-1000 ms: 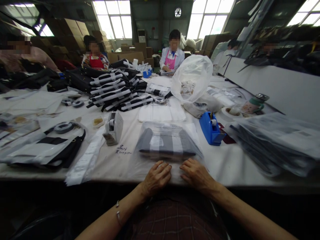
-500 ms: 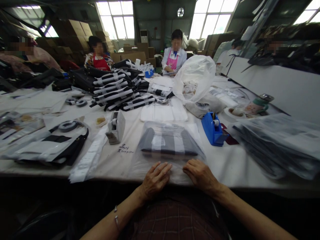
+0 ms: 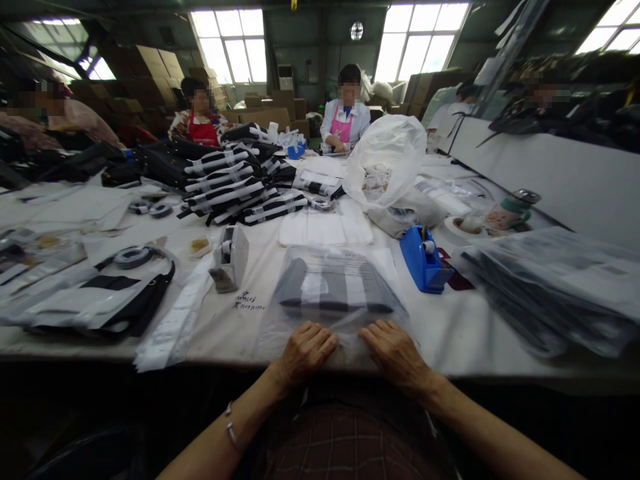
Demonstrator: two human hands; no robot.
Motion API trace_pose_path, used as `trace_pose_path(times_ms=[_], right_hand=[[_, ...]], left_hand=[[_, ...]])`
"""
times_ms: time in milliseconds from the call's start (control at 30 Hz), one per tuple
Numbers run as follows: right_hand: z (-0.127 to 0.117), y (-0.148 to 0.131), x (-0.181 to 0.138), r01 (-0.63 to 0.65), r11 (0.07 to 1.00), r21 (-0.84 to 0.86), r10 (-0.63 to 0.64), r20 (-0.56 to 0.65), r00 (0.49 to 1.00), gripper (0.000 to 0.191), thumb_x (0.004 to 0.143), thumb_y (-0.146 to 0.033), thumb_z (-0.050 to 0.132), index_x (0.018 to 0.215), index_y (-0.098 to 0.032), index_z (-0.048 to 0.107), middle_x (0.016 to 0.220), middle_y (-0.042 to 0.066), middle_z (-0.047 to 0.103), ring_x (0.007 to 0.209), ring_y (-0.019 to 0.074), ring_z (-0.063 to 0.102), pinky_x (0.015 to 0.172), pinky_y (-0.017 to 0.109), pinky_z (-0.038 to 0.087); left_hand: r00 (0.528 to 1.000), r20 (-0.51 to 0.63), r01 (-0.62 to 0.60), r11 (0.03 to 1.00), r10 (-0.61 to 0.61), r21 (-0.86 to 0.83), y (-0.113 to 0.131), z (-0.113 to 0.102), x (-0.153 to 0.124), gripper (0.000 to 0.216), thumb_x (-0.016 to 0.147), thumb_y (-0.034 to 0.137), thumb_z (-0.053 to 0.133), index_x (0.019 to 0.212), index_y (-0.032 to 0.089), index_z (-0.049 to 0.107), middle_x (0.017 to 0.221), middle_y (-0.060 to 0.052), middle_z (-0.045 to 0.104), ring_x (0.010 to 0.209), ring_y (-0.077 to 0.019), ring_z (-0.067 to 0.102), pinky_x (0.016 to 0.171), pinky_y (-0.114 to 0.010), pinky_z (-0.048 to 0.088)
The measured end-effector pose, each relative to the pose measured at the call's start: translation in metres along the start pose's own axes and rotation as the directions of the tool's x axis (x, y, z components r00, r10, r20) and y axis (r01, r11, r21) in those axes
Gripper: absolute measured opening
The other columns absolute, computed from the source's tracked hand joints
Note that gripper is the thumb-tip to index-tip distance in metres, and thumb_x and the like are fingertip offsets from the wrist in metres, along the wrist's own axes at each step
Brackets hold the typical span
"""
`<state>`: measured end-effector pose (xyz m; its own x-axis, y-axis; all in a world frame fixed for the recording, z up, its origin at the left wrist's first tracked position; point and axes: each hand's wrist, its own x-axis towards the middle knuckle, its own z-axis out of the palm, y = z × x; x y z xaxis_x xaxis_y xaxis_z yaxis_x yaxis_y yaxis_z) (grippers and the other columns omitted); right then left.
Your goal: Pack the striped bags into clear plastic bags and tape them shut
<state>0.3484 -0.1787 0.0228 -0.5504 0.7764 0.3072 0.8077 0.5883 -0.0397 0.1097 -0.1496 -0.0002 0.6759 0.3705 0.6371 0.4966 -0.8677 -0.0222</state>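
A clear plastic bag (image 3: 333,287) holding a folded dark item with white bands lies flat on the white table (image 3: 450,327) right in front of me. My left hand (image 3: 304,350) rests on the bag's near open edge with its fingers curled and pinching the plastic. My right hand (image 3: 395,350) lies beside it on the same edge, fingers bent down onto the film. The two hands are a few centimetres apart.
A blue tape dispenser (image 3: 423,260) stands to the right of the bag, a white one (image 3: 230,259) to the left. A stack of bagged items (image 3: 555,287) lies at the right. Black-and-white striped pieces (image 3: 235,190) and a large plastic sack (image 3: 385,160) sit farther back. Other people work across the table.
My left fingers have curled from flat into a pinch on the bag's edge. Both hands have slid slightly toward me. The bag's near edge has puckered.
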Motion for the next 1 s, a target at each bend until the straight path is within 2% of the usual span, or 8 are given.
trace_pose_path(times_ms=[200,333,433,500,633,767,867,1000], right_hand=[[-0.01,0.041,-0.04,-0.102,0.994,0.025,0.104,-0.094,0.99,0.018,0.082,-0.006,0.051,0.079,-0.02,0.062,0.075,0.004,0.06,0.075,0.0209,0.051,0.071,0.034,0.036],[-0.017,0.062,-0.064,-0.211,0.923,0.321,0.276,-0.174,0.945,0.012,0.088,-0.019,0.056,0.087,-0.021,0.067,0.079,0.005,0.064,0.078,0.0202,0.058,0.072,0.033,0.047],[-0.012,0.068,-0.067,-0.293,0.739,0.607,0.471,-0.154,0.868,0.013,0.084,-0.034,0.065,0.083,-0.022,0.071,0.085,0.006,0.07,0.081,0.0214,0.065,0.07,0.033,0.054],[-0.005,0.068,-0.063,-0.352,0.513,0.783,0.628,-0.062,0.776,0.021,0.078,-0.042,0.071,0.081,-0.021,0.071,0.095,0.008,0.072,0.08,0.0231,0.068,0.069,0.035,0.058],[0.012,0.064,-0.051,-0.329,0.079,0.941,0.82,0.126,0.558,0.036,0.07,-0.05,0.076,0.083,-0.018,0.069,0.083,0.007,0.074,0.071,0.024,0.071,0.071,0.04,0.061],[0.022,0.062,-0.04,-0.282,0.063,0.957,0.881,0.08,0.466,0.036,0.07,-0.051,0.077,0.082,-0.019,0.064,0.071,0.003,0.07,0.067,0.019,0.067,0.069,0.034,0.058],[0.027,0.064,-0.032,-0.293,0.101,0.951,0.909,0.032,0.415,0.037,0.074,-0.054,0.072,0.077,-0.019,0.062,0.065,-0.001,0.062,0.06,0.0138,0.059,0.062,0.026,0.053],[0.033,0.07,-0.023,-0.503,0.173,0.847,0.907,0.061,0.416,0.045,0.073,-0.062,0.068,0.07,-0.018,0.061,0.06,-0.002,0.055,0.057,0.0122,0.049,0.054,0.023,0.043]], left_hand=[[0.991,0.113,0.056,0.989,-0.072,0.139,-0.012,-0.007,-0.009,0.021,0.098,0.018,0.036,0.099,0.015,0.057,0.07,-0.002,0.057,0.063,-0.0182,0.052,0.063,-0.033,0.04],[0.971,0.132,0.167,0.961,-0.199,0.221,-0.029,-0.031,-0.041,0.026,0.096,0.012,0.036,0.083,0.018,0.059,0.075,-0.005,0.062,0.072,-0.0206,0.056,0.071,-0.036,0.043],[0.927,0.048,0.366,0.926,-0.372,0.094,-0.045,-0.047,-0.064,0.02,0.095,0.017,0.043,0.089,0.02,0.062,0.083,-0.004,0.067,0.082,-0.0209,0.061,0.079,-0.036,0.045],[0.848,0.008,0.526,0.84,-0.529,-0.133,-0.055,-0.052,-0.071,0.016,0.094,0.025,0.049,0.085,0.021,0.063,0.084,-0.003,0.069,0.086,-0.0201,0.064,0.081,-0.035,0.048],[0.569,0.022,0.731,0.494,-0.822,-0.471,-0.064,-0.045,-0.065,0.026,0.091,0.041,0.051,0.081,0.02,0.062,0.084,-0.003,0.071,0.085,-0.0191,0.067,0.079,-0.031,0.053],[0.405,-0.104,0.791,0.405,-0.908,-0.459,-0.063,-0.027,-0.048,0.035,0.094,0.045,0.04,0.074,0.021,0.055,0.067,0.0,0.062,0.068,-0.0157,0.061,0.069,-0.027,0.05],[0.345,-0.168,0.829,0.384,-0.923,-0.407,-0.066,-0.012,-0.039,0.033,0.096,0.041,0.035,0.072,0.023,0.049,0.064,0.001,0.054,0.062,-0.0148,0.053,0.063,-0.026,0.044],[0.301,-0.169,0.884,0.341,-0.939,-0.319,-0.076,0.007,-0.035,0.025,0.093,0.034,0.042,0.071,0.023,0.047,0.061,0.002,0.048,0.056,-0.0151,0.045,0.058,-0.026,0.037]])
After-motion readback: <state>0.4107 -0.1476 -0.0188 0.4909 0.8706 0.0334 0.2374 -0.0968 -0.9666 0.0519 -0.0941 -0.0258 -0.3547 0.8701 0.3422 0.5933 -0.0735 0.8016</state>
